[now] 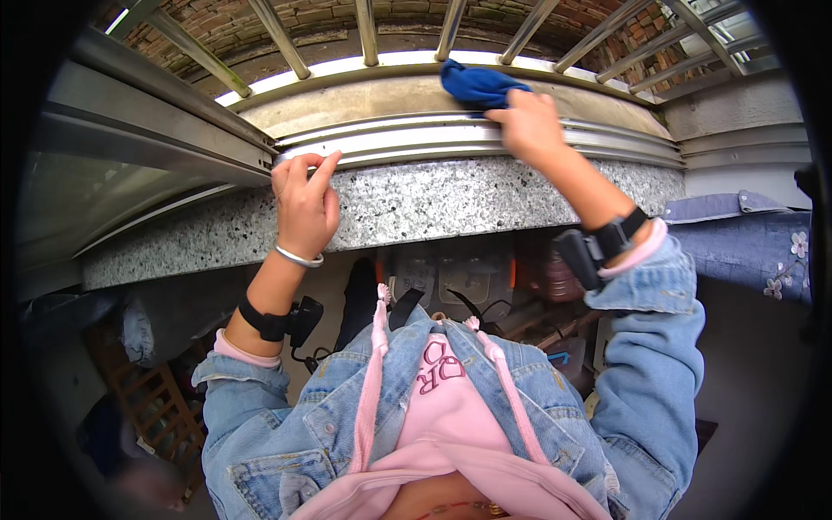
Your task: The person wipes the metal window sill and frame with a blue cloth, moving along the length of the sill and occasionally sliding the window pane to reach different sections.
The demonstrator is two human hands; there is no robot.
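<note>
My right hand [533, 127] grips a bunched blue cloth [481, 86]. The cloth hangs over the outer cement ledge [364, 101], just past the metal window track [416, 140], and looks slightly blurred. At the track's left end, beside the lower corner of the sliding window sash [162, 136], is my left hand [305, 201]. Its fingers are bent and somewhat apart, with nothing visible in them. Whether its fingertips touch the track is hard to tell. Below the track runs a speckled grey stone sill [429, 201].
Metal security bars [367, 32] rise beyond the ledge, with a brick wall [325, 19] behind them. A blue flowered curtain [747, 244] hangs at the right. Under the sill stand a clear plastic box [465, 279] and other items; a wooden rack [159, 403] is at lower left.
</note>
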